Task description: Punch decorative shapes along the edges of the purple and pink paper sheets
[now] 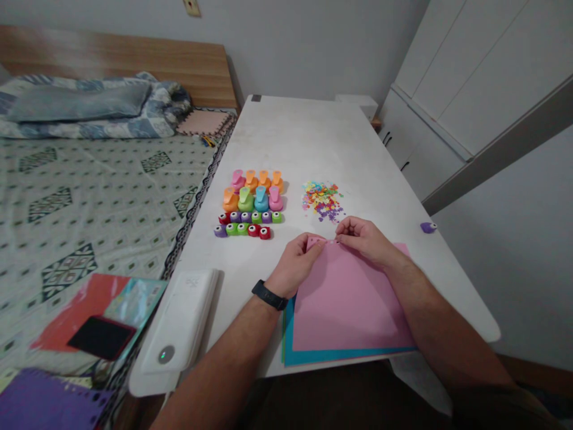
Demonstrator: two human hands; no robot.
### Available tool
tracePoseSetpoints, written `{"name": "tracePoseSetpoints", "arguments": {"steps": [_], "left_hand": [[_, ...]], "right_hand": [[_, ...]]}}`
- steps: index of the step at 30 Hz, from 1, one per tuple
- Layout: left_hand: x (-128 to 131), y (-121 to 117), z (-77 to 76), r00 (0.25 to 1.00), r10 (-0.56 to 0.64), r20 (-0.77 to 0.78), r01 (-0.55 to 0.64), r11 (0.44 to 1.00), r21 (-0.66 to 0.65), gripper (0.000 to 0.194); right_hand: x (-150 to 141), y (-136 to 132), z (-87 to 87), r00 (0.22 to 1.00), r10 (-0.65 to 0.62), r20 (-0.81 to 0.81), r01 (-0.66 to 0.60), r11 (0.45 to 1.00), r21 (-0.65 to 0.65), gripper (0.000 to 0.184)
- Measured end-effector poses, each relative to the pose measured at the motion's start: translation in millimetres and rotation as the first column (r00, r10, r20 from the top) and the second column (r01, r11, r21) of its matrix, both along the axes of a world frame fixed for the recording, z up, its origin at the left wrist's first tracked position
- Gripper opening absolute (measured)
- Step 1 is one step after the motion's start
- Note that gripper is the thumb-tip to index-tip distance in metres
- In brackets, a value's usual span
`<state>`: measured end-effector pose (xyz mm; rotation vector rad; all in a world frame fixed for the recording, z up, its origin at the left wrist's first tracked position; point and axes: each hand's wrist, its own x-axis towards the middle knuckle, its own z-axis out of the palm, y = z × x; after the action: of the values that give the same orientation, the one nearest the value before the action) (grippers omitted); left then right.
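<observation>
My left hand (295, 266), with a black wristband (269, 295) on its wrist, and my right hand (363, 240) both pinch the far edge of a pink paper sheet (344, 304). That sheet lies on a stack with a teal-blue sheet (349, 355) showing beneath it. Beyond my hands stand rows of colourful craft paper punches (253, 200), with a row of smaller punches (246, 224) in front. A heap of multicoloured paper cutouts (322, 200) lies just past my right hand.
The white table (304, 137) ends at a long edge beside a bed (98, 197). A lone purple punch (427, 227) sits near the right edge. A white oblong device (179, 316) with a lit green dot stands at the near left corner. Coloured sheets lie on the bed.
</observation>
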<state>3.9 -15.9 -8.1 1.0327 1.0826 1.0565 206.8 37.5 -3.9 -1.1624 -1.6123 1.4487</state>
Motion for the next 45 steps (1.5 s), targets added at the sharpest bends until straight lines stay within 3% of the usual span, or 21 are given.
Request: {"name": "tracePoseSetpoints", "arguments": {"steps": [23,30,45], "left_hand": [[-0.4,-0.1,-6.0,0.999,0.016,-0.042,-0.015,1.000,0.025,0.030],[-0.6,-0.2,-3.9,0.998,0.013,-0.054,-0.012,1.000,0.028,0.030],[-1.1,-1.1,-7.0,0.997,0.000,-0.074,0.004,0.999,0.052,0.033]], "right_hand": [[1.4,3.8,-2.6,0.997,-0.069,0.022,0.069,0.998,0.010,0.015],[2.6,2.3,-2.7,0.995,0.050,0.091,-0.052,0.998,0.026,0.020],[3.6,3.0,1.2,0.995,0.094,0.041,-0.093,0.996,-0.012,0.022]]}}
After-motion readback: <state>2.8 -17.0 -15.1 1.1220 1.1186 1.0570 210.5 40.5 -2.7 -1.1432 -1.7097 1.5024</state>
